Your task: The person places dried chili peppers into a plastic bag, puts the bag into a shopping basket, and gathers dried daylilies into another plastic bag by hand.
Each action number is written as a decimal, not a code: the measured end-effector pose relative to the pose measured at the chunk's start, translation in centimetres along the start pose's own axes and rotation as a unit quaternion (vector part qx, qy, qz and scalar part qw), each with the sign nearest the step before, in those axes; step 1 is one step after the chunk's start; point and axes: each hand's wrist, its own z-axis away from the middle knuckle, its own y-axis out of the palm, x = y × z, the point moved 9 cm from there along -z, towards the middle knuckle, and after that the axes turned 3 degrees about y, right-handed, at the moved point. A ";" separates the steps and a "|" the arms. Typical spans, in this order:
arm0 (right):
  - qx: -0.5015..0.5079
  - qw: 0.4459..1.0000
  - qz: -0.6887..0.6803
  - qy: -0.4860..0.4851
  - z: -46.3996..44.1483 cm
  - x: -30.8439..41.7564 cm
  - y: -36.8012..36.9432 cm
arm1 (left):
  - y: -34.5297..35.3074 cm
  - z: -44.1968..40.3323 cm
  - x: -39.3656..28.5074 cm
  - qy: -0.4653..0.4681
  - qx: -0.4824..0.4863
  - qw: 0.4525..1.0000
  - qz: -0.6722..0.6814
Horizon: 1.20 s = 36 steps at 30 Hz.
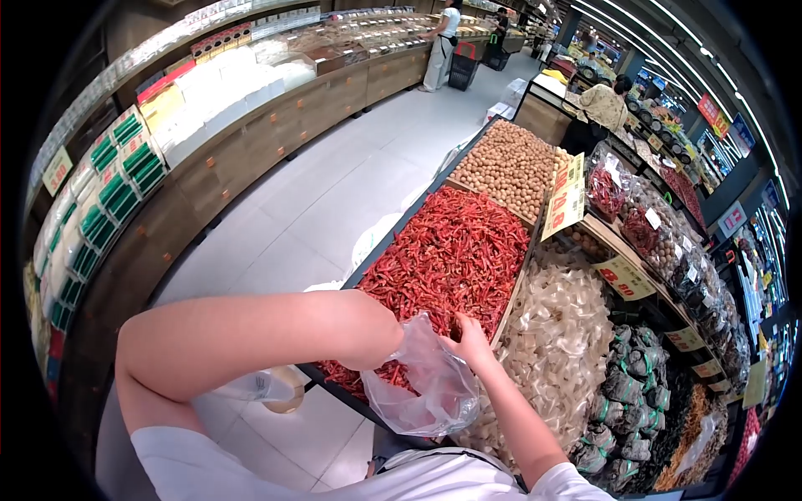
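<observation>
A clear plastic bag (430, 388) hangs open over the near end of a bin of dried red chilies (451, 250). My left arm reaches in from the left, and my left hand (378, 336) is against the bag's left side, its fingers hidden from view. On the bag's right rim, my right hand (474, 344) has its thumb and fingers closed on the plastic, close above the chilies. Some red chilies show beside and through the bag's upper left part.
Walnuts (510, 167) fill the bin beyond. Pale translucent dried food (555, 334) and dark bundles with green ties (622, 388) lie to the right. A price sign (564, 196) stands over the bins. Across the aisle runs a long counter (251, 142); a person (441, 46) stands there.
</observation>
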 end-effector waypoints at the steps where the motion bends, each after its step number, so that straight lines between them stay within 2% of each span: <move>1: 0.015 1.000 -0.003 -0.004 -0.2 0.1 1.1 | 0.1 -0.1 0.1 0.000 0.003 1.000 0.000; 8: -0.052 0.998 -0.023 -0.019 1.0 0.5 0.3 | -0.2 0.2 -0.2 0.008 -0.007 1.000 -0.001; 11: -0.126 0.989 -0.039 -0.066 0.6 -1.0 -0.4 | -0.1 0.1 -0.2 0.010 -0.008 1.000 0.000; 18: -0.162 0.981 -0.107 -0.021 1.6 -1.0 -4.8 | 0.7 -0.4 0.2 0.006 0.015 1.000 -0.015; 19: -0.187 0.976 -0.100 -0.040 1.7 -1.0 -5.6 | 0.8 -0.4 0.2 0.007 0.014 1.000 -0.015; 26: -0.170 0.969 -0.181 -0.003 1.7 -3.2 -6.7 | 0.3 -0.2 0.2 0.001 -0.002 1.000 -0.011; 36: -0.136 0.969 -0.205 0.010 1.9 -3.6 -7.2 | 0.6 -0.6 0.3 0.004 -0.004 1.000 -0.018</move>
